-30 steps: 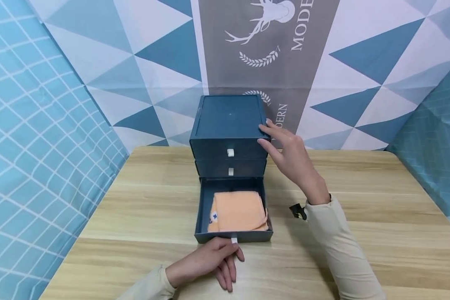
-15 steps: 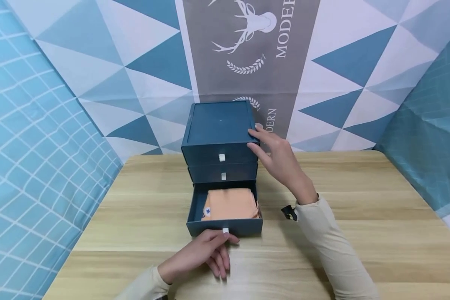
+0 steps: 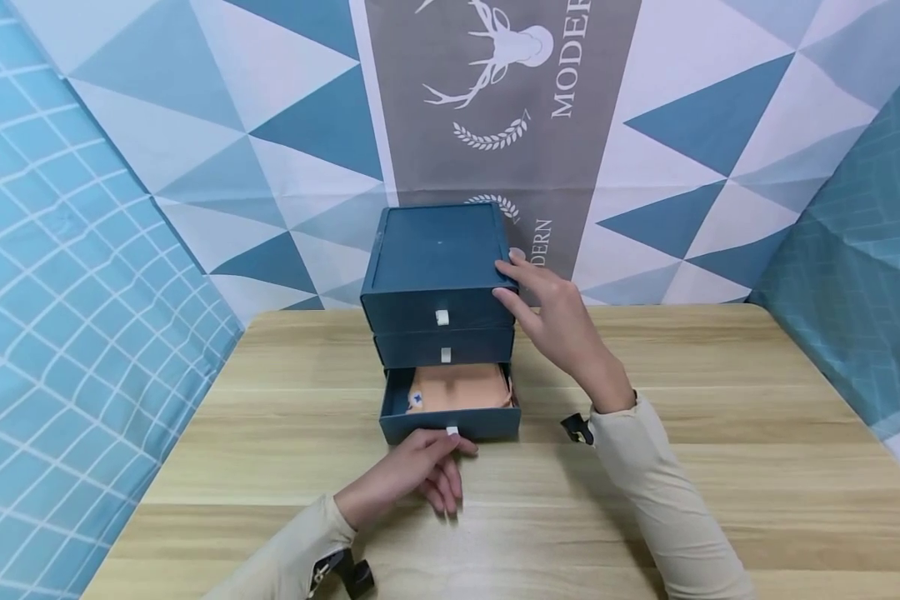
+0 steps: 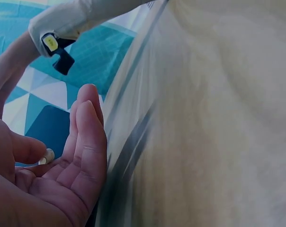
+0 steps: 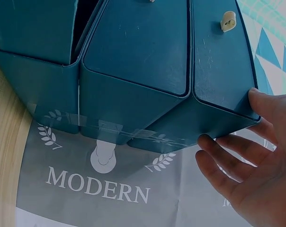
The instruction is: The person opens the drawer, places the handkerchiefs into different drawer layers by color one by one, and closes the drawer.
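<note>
- Dark teal plastic, three tiers: a small drawer cabinet point(image 3: 438, 283) at the back of the wooden table point(image 3: 720, 467), close against the patterned backdrop point(image 3: 270, 125).
- Bottom drawer point(image 3: 450, 421) partly out, peach folded cloth point(image 3: 461, 390) lying inside; upper two drawers flush.
- Left hand point(image 3: 420, 475) at the drawer front, thumb and forefinger at the small white pull tab point(image 3: 452, 431), other fingers loosely curled over the table; judged a pinch on the tab, though the contact is too small to confirm.
- Right hand point(image 3: 558, 321) braced on the cabinet's upper right corner, fingers straight and spread, thumb on the top edge; likely placed so to keep the light cabinet from sliding with the drawer.
- Cream sleeves on both arms.
</note>
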A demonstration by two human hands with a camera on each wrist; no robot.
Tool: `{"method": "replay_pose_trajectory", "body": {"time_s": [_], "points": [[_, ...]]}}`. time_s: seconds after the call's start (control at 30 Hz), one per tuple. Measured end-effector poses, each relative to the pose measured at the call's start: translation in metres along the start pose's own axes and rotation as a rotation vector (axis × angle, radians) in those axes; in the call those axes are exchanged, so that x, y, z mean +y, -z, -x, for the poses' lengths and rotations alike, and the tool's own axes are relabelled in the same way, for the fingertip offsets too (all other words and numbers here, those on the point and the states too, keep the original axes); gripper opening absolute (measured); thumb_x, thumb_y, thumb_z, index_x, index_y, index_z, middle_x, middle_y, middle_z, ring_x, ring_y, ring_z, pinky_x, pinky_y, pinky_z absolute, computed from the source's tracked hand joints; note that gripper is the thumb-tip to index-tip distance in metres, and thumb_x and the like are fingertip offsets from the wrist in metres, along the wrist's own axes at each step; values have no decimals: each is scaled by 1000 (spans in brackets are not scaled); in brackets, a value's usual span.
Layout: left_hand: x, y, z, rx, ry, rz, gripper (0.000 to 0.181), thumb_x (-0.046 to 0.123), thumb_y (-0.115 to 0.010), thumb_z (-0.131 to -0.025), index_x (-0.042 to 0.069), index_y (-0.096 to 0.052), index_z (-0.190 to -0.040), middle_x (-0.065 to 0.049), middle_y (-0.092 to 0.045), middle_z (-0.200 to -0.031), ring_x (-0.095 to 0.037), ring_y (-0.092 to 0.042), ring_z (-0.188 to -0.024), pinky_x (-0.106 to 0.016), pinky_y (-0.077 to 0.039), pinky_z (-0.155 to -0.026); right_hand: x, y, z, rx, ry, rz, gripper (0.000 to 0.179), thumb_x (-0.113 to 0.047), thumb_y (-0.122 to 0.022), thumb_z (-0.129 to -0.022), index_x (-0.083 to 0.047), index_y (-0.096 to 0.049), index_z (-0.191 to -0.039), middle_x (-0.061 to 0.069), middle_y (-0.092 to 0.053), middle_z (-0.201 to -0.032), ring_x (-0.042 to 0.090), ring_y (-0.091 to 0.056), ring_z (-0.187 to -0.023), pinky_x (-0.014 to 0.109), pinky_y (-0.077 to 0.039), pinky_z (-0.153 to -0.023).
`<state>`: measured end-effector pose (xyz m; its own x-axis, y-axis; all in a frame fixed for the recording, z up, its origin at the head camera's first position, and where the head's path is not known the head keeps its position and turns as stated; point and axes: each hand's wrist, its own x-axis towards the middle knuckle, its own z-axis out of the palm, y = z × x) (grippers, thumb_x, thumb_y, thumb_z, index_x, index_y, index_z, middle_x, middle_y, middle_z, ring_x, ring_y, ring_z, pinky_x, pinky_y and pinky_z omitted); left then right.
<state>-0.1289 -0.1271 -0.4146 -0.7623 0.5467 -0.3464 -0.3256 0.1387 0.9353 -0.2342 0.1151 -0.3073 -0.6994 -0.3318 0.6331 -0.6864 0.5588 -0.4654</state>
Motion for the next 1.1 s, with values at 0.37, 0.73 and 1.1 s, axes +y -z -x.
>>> {"method": "replay_pose_trajectory", "body": {"time_s": [0.37, 0.73, 1.1], "points": [[6, 15, -14, 44, -52, -47, 45, 30, -37, -110, -5, -57, -132, -11, -68, -76, -18, -68, -61, -32, -59, -57, 0, -1, -1, -1, 1, -3, 45, -32, -60, -101, -14, -57, -141, 11, -47, -150, 22, -44, -139, 48, -42, -110], [14, 31, -37, 63, -28, -32, 46, 27, -34, -110, -6, -56, -132, -9, -68, -77, -18, -68, -64, -33, -59, -61, 0, -2, 0, 6, 14, -9, 44, -31, -61, -101, -13, -58, -140, 12, -48, -150, 23, -45, -139, 47, -48, -104], [16, 39, -62, 91, -19, 46, 41, 18, -37, -108, -13, -54, -129, -9, -67, -75, -16, -68, -61, -33, -60, -62, -1, -1, 0, 2, -4, 2, 45, -32, -60, -101, -13, -58, -141, 11, -47, -150, 23, -46, -138, 46, -48, -103]]}}
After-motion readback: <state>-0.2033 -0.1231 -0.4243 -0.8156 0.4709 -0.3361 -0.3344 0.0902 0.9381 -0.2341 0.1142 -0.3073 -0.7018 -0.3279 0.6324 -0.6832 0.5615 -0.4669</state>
